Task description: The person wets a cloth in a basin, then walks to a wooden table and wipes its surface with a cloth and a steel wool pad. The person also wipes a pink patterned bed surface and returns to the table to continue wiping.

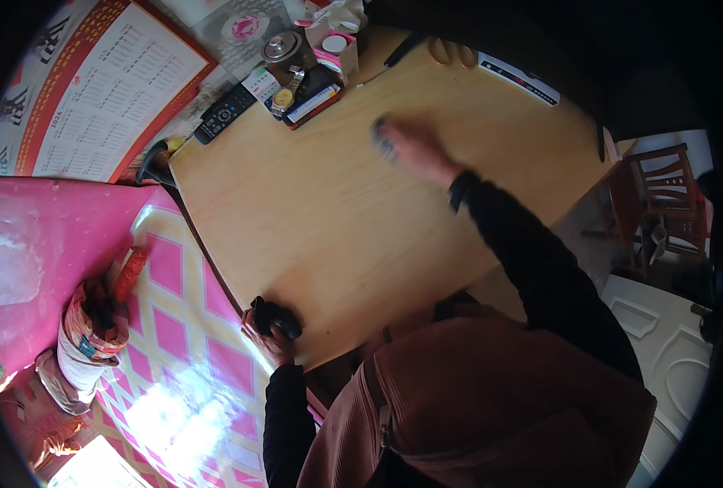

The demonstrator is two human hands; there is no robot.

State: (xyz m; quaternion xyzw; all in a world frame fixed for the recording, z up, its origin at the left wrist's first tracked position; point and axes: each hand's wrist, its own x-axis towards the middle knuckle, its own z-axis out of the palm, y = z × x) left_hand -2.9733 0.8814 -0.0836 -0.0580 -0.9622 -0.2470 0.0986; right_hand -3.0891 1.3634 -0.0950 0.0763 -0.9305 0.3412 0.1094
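My left hand (pixel 275 344) grips a crumpled black item (pixel 276 318), perhaps cloth or a pouch, at the near left edge of a light wood table (pixel 319 219). Across the tabletop, my right hand (pixel 421 149) is blurred. Its fingers close around a small dark grey object (pixel 383 135) low over or on the wood, too smeared to name or to judge contact.
Along the back stand a remote control (pixel 226 114), a gold-faced wristwatch (pixel 283 98) on a dark box, a lidded metal pot (pixel 283 50) and a pink carton (pixel 344 60). Scissors (pixel 450 53) and a long narrow box (pixel 518 79) lie far right. A sack (pixel 86 357) leans left.
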